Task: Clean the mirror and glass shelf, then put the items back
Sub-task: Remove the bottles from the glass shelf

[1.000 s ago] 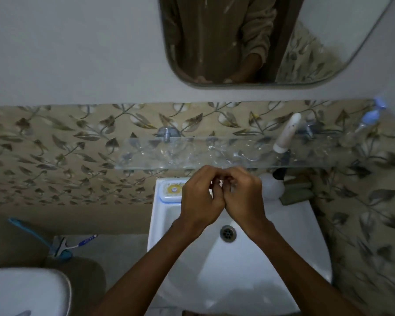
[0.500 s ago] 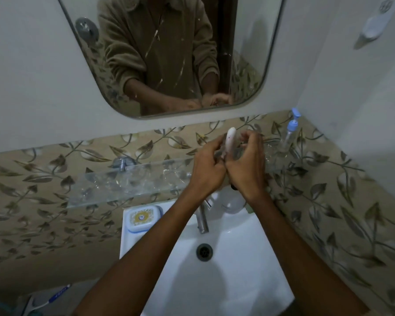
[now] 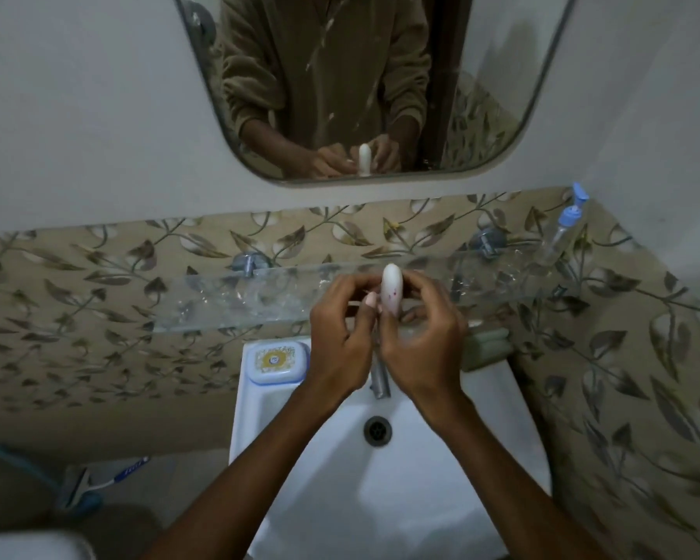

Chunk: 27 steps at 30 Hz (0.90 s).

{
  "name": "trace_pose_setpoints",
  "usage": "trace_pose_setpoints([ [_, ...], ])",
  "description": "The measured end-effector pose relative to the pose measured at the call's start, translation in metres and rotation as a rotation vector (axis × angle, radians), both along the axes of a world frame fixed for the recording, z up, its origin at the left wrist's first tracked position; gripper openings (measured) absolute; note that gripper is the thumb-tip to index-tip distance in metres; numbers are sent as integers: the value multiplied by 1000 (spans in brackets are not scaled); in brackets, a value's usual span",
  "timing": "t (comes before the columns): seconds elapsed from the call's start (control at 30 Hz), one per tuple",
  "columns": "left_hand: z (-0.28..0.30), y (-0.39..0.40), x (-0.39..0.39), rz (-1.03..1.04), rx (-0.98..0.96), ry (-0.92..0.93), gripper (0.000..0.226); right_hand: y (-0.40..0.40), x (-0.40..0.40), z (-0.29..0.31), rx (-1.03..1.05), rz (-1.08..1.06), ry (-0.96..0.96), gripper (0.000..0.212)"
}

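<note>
Right above the sink [image 3: 421, 499], both hands pinch a white tube [image 3: 391, 291] upright: left hand [image 3: 342, 341] and right hand [image 3: 421, 337] with fingers curled around it, just in front of the glass shelf [image 3: 239, 301].

Mirror [image 3: 481, 95] on far wall, above glass shelf [image 3: 227, 301]. Pump bottle [image 3: 562, 232] at shelf's far-right end. Sink [image 3: 380, 478] below shelf, near side; drain [image 3: 377, 431] centre, tap [image 3: 380, 377] behind it. Soap dish [image 3: 276, 361] on sink's far-left corner, soap bar [image 3: 487, 347] on far-right corner. Left hand [image 3: 340, 337] and right hand [image 3: 421, 341] together over tap, tube [image 3: 392, 291] upright between them. Squeegee [image 3: 98, 483] low left of sink.
</note>
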<state>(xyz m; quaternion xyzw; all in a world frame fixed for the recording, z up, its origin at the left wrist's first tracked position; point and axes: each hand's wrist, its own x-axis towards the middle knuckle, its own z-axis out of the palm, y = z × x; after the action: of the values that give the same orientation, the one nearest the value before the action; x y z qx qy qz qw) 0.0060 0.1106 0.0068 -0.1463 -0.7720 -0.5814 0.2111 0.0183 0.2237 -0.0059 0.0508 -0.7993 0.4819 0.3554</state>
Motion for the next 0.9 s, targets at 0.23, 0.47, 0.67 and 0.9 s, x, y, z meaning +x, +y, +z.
trace_pose_setpoints([
  [0.23,-92,-53,62,256,-13,-114,25,-61,32,-86,8,156,-139,24],
  [0.47,-147,-72,42,76,50,-511,36,-83,0,-149,57,159,-513,8],
  [0.67,-165,-81,-1,27,158,-654,33,-101,-34,-156,-28,195,-656,19],
  [0.9,-177,-93,-29,17,130,-693,20,-113,-54,-166,-121,235,-720,31],
])
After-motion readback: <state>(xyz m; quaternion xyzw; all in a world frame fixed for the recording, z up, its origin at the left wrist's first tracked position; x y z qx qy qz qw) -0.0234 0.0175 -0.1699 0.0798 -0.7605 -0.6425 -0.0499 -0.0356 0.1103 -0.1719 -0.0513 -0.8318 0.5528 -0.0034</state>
